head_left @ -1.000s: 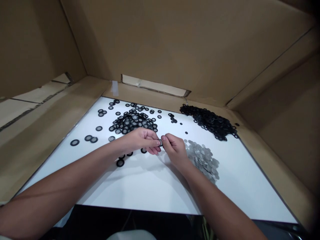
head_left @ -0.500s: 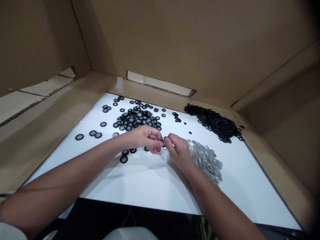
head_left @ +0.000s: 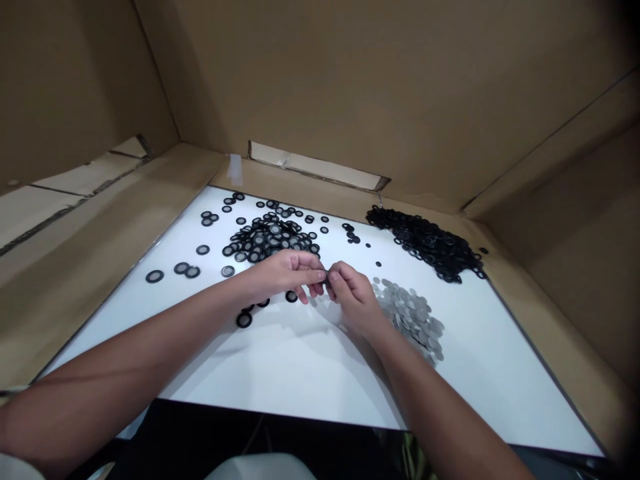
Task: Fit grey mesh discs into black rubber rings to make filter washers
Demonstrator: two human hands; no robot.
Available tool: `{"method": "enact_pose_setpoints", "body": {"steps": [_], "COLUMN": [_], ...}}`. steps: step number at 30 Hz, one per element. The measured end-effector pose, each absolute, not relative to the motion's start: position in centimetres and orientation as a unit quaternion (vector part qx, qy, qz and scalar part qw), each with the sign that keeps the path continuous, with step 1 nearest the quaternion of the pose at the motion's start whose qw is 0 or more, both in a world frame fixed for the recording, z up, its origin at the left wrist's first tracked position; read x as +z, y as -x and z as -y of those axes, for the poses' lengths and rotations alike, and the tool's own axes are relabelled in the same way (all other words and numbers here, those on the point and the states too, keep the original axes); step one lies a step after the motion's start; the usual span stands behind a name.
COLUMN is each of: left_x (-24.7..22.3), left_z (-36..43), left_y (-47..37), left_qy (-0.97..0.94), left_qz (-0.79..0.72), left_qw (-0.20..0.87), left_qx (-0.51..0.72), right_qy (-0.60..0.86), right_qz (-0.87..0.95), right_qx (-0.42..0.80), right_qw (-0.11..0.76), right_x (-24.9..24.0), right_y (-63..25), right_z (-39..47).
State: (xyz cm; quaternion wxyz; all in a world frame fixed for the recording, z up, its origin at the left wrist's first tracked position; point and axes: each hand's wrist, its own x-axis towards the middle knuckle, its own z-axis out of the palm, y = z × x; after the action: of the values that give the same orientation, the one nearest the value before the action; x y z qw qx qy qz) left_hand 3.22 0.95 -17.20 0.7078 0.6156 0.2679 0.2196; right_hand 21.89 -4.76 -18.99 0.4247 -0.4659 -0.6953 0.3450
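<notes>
My left hand (head_left: pixel 300 272) and my right hand (head_left: pixel 350 288) meet over the middle of the white board (head_left: pixel 280 373). Between their fingertips they pinch one small black ring (head_left: pixel 327 277), mostly covered by the fingers. Behind my left hand lies a heap of black rings with grey centres (head_left: pixel 267 237). Beside my right wrist, on the right, is a pile of grey discs (head_left: pixel 410 317). Farther back at the right sits a mound of plain black rings (head_left: pixel 430 243).
Cardboard walls (head_left: pixel 320 87) stand behind and at both sides of the board. Loose ringed discs (head_left: pixel 155 276) are scattered at the left and in front of my left hand. A few small black pieces (head_left: pixel 353 237) lie near the back middle.
Both hands have risen slightly in view, still together at the ring. The ring now shows less between the fingertips. The whole view has shifted a little.
</notes>
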Motion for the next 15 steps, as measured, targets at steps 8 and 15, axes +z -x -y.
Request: {"method": "enact_pose_setpoints", "body": {"steps": [8, 15], "left_x": [-16.3, -16.0], "left_z": [-1.2, -1.7], "left_y": [-2.4, -1.6], "left_qy": [-0.614, -0.617], "left_qz": [-0.243, -0.237], "left_qw": [0.733, 0.743], "left_qx": [0.162, 0.109], "right_qy": [0.445, 0.443], "right_qz": [0.633, 0.694], "right_qx": [0.417, 0.348], "right_qw": [0.477, 0.448], "right_x": [-19.5, -19.0], "right_y": [-21.4, -21.1], "right_z": [5.3, 5.7]}}
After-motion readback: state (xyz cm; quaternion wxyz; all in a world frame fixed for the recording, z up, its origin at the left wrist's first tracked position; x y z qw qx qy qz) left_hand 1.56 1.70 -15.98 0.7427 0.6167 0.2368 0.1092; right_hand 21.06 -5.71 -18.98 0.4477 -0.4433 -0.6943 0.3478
